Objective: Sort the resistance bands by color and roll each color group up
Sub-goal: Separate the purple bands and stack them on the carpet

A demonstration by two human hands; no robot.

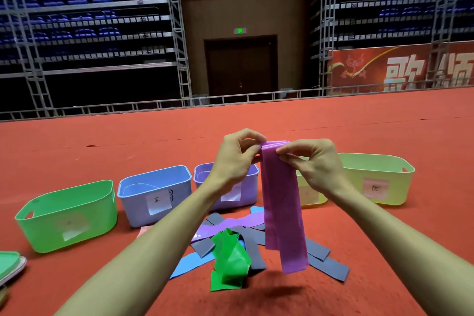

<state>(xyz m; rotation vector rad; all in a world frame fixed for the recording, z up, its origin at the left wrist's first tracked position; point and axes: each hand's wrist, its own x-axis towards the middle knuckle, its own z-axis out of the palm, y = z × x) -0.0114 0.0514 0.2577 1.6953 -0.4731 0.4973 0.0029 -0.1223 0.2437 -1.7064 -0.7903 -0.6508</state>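
Several pink-purple resistance bands (282,202) hang stacked from both hands above the red floor. My left hand (234,159) pinches their top left edge, and my right hand (311,161) pinches the top right edge. Below lies a loose pile: a crumpled green band (229,261), grey bands (325,261), a blue band (191,263) and a violet band (225,226).
Labelled bins stand in a row on the red carpet (77,151): green bin (66,215), blue bin (154,195), purple bin (246,182), an orange-yellow bin (310,195) partly hidden, and a yellow-green bin (377,177). Stacked lids (10,265) lie at the left edge.
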